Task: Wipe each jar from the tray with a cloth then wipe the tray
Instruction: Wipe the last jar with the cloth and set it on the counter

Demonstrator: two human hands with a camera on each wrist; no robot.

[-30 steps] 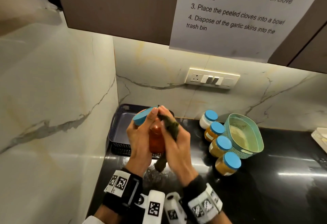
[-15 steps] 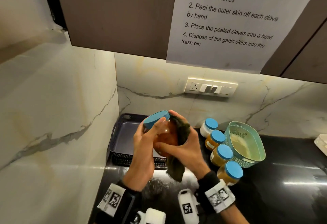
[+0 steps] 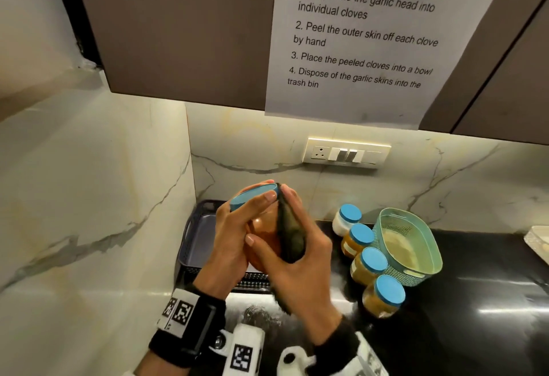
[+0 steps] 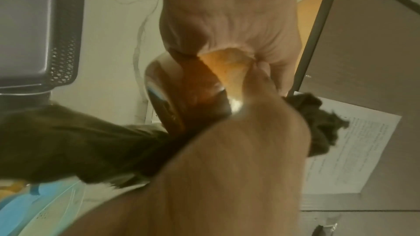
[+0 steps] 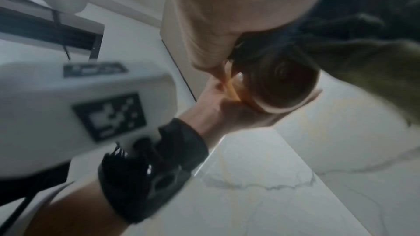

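An orange-filled jar (image 3: 263, 228) with a blue lid (image 3: 252, 196) is held tilted in the air above the dark tray (image 3: 196, 242). My left hand (image 3: 234, 233) grips its lid and side. My right hand (image 3: 297, 259) wraps a dark green cloth (image 3: 289, 236) around the jar's right side, thumb on the glass. The left wrist view shows the jar's base (image 4: 181, 96) and the cloth (image 4: 68, 143) trailing left. In the right wrist view the jar bottom (image 5: 279, 85) sits under the cloth (image 5: 354, 30).
Several blue-lidded jars (image 3: 368, 265) stand in a row on the black counter (image 3: 475, 316), right of the tray. A teal basket (image 3: 407, 245) sits behind them. Marble walls close in on the left and back. A cabinet with a paper sheet (image 3: 371, 34) hangs overhead.
The jar has risen and turned in my hands. My right hand has slid the cloth from the jar's front round to its right side.
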